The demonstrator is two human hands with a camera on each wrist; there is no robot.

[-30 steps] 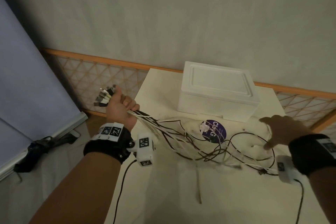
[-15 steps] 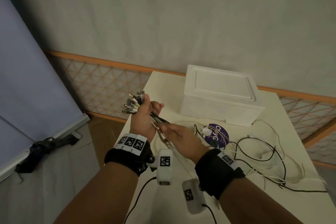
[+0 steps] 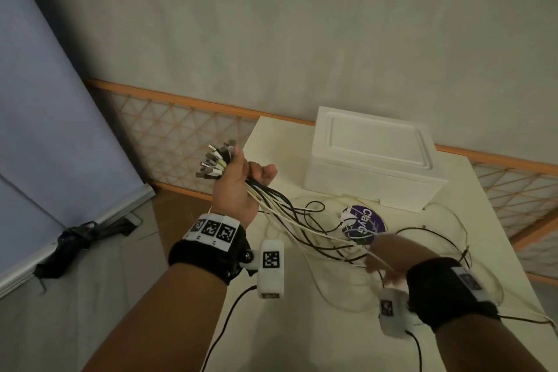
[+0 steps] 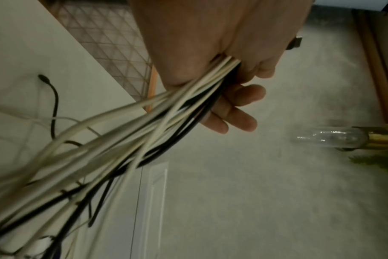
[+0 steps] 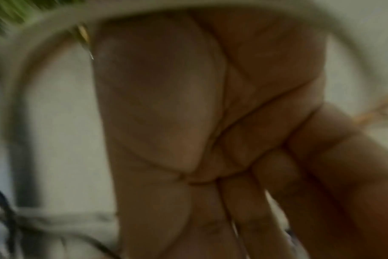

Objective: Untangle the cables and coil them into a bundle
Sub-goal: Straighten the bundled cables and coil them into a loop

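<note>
Right hand [image 3: 385,260] now down along cables [image 3: 302,226], blurred, grip unclear; left hand [image 3: 238,187] fisted around plug ends above bench [image 3: 302,341].

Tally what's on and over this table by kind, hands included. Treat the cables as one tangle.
Cable tangle: 1 (single cables too tangled to count)
White foam box: 1
Purple round disc: 1
Hands: 2, the left hand and the right hand
Total: 5
</note>
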